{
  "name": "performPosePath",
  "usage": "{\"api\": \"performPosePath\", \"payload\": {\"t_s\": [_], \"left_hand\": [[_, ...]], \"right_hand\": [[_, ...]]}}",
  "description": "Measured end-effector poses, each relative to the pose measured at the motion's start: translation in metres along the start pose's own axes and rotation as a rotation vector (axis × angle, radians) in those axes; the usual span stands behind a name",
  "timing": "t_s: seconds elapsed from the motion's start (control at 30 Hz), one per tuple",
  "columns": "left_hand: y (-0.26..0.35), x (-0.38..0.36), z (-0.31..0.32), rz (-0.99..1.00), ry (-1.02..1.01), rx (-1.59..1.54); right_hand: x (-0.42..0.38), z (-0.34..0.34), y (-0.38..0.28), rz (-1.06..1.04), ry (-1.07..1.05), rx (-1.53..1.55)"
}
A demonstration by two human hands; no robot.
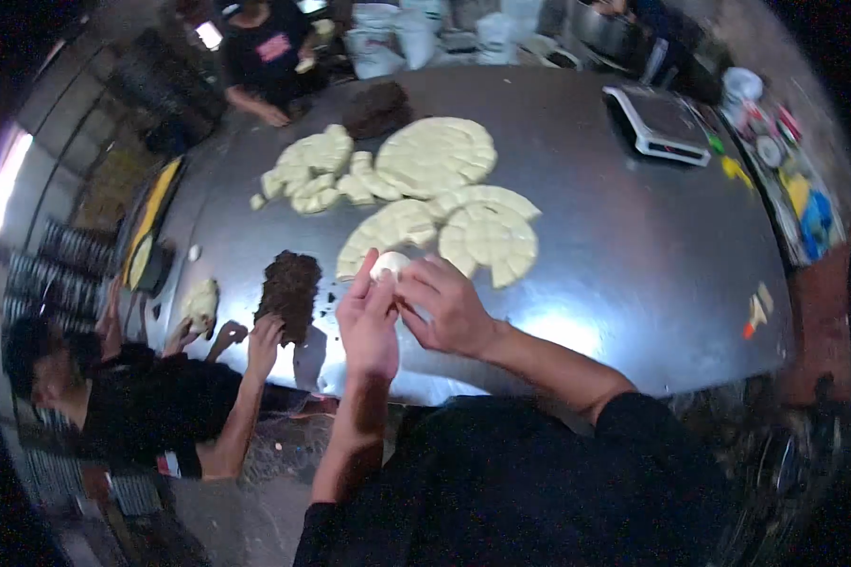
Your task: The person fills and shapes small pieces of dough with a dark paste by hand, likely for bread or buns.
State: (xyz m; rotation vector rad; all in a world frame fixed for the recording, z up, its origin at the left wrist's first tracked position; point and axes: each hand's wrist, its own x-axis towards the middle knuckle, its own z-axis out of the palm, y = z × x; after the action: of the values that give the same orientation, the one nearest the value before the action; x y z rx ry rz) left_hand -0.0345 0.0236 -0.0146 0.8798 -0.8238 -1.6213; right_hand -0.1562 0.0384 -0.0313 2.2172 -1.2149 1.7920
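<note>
Between my two hands, above the near edge of the metal table, is a small pale dough ball (390, 266). My left hand (367, 319) cups it from the left, thumb and fingers around it. My right hand (442, 304) pinches at its right side with curled fingers. Just beyond my hands lie flat slabs of pale dough scored into pieces, the nearest being a cut round (488, 240) and a partial slab (385, 233). To the left of my left hand sits a dark brown crumbly block of filling (289, 295), which a co-worker's hand touches.
A co-worker (151, 397) in black leans in at the left, beside another dough piece (199, 304). Across the metal table (624, 236) stands another person (265, 52) near a second dark block (376, 109). A scale (657, 123) sits far right; white sacks (416, 38) line the back.
</note>
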Motion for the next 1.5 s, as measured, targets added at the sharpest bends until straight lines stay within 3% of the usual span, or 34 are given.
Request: {"api": "performPosePath", "payload": {"t_s": [0.13,0.2,0.23,0.27,0.33,0.37,0.5,0.63,0.7,0.73,0.83,1.0,1.07,1.13,1.2,1.27,1.33,1.4,1.43,1.5], "left_hand": [[0.011,-0.002,0.013,0.085,0.103,-0.036],[-0.002,0.001,0.003,0.071,-0.03,-0.013],[-0.005,0.004,0.001,0.03,-0.068,0.026],[-0.006,0.008,0.0,-0.008,-0.109,0.065],[-0.007,0.008,0.002,0.008,-0.103,0.055],[-0.008,0.007,0.002,0.009,-0.094,0.052],[0.011,0.002,-0.008,0.141,-0.004,0.136],[0.012,-0.003,0.001,0.088,-0.061,0.211],[0.015,0.001,-0.01,0.054,-0.235,0.138],[0.017,0.0,-0.011,0.043,-0.289,0.113],[0.026,-0.011,0.011,0.197,-0.079,0.317],[0.014,0.004,-0.012,-0.027,-0.133,0.303],[0.014,0.004,-0.017,0.256,-0.252,0.679],[0.009,0.007,-0.041,0.138,-0.21,0.809],[-0.02,0.012,-0.074,0.13,-0.084,0.816],[-0.052,0.013,-0.11,0.117,-0.022,1.044],[-0.093,0.016,-0.144,-0.108,-0.101,0.97],[-0.142,0.019,-0.168,-0.341,-0.341,1.078],[-0.149,0.015,-0.167,-0.349,-0.339,1.075],[-0.152,0.011,-0.161,-0.701,-0.197,0.313]], "right_hand": [[0.004,-0.015,-0.013,0.016,0.05,0.036],[0.005,-0.018,-0.01,0.418,-0.069,0.162],[0.01,-0.02,-0.007,0.462,-0.068,0.192],[0.011,-0.019,-0.004,0.456,-0.072,0.193],[0.012,-0.019,0.002,0.045,-0.16,-0.191],[0.012,-0.019,0.001,-0.047,-0.164,-0.178],[0.012,-0.016,-0.017,-0.007,0.028,-0.099],[0.016,-0.017,-0.01,0.263,-0.013,0.041],[0.022,-0.018,-0.005,-0.094,-0.014,-0.17],[0.022,-0.019,-0.01,-0.092,-0.02,-0.166],[0.013,-0.015,-0.017,-0.02,0.084,-0.031],[0.005,-0.009,0.0,-0.02,-0.021,-0.179],[-0.006,-0.007,-0.006,-0.015,-0.098,-0.086],[-0.025,-0.004,-0.011,0.057,-0.138,-0.032],[-0.05,-0.007,-0.006,0.226,-0.22,0.051],[-0.067,-0.013,-0.002,0.358,-0.26,0.015],[-0.085,-0.011,0.002,0.415,-0.263,0.018],[-0.093,-0.006,0.003,0.449,-0.304,0.039],[-0.094,-0.001,0.004,0.465,-0.321,0.074],[-0.087,0.006,0.008,0.489,-0.337,0.151]]}}
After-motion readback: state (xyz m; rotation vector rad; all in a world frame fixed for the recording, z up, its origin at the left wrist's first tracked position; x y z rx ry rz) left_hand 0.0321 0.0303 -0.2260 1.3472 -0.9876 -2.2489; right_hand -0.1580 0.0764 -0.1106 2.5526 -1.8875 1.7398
